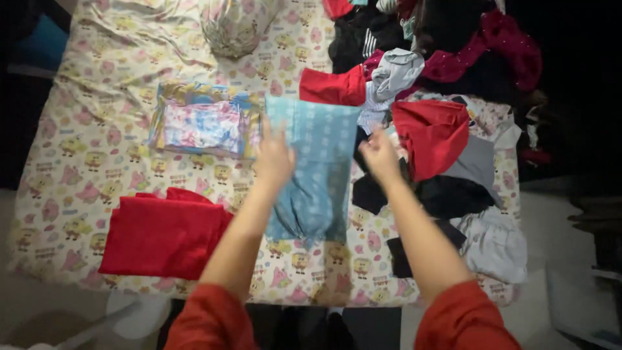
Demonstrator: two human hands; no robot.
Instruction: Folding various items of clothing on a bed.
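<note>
Nearest the camera, two red sleeves reach out over the bed [58, 194] with its cartoon-print sheet. Left hand [273, 157] is up, fingers spread apart, hovering right at the left edge of the light blue patterned garment [315, 172]; whether the fingertips actually touch the cloth, hard to tell through the blur. Right hand [379, 155] sits just off the garment's right edge, fingers loosely curled, nothing clearly clamped in them. So the blue garment lies flat between both sets of fingers, running from beyond the fingertips back toward the wrists. Left of the left forearm, a folded red cloth [162, 236]. Beyond the left fingers, a folded colourful stack [204, 123]. Past the right fingers, a red garment [431, 133] and the heaped unfolded pile of clothes [440, 45].
</note>
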